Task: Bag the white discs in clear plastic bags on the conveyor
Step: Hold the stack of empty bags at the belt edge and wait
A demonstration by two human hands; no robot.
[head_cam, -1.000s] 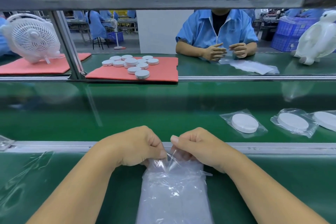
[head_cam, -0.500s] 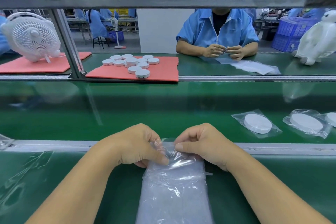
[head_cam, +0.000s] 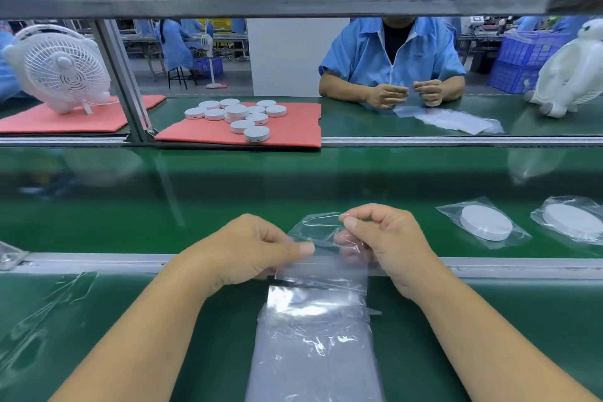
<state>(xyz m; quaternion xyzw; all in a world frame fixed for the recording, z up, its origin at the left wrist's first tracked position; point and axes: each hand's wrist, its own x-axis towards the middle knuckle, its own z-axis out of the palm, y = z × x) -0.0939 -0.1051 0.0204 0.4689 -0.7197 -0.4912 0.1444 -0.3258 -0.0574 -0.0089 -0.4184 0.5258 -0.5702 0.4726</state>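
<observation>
Between both hands: clear bag [head_cam: 321, 246], left hand [head_cam: 257, 250] and right hand [head_cam: 385, 240] each pinching one edge, above the bag stack [head_cam: 313, 346]. Loose discs [head_cam: 239, 116] lie far ahead-left, nearer the left hand.

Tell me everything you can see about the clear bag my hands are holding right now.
The bag is thin, clear, glossy plastic, creased and empty, with no disc inside. It is held up over the metal rail, above the stack of bags. The left hand pinches its left edge, thumb on top; the right hand pinches its top corner. Its lower part hangs flat and overlaps the stack's top.
</observation>
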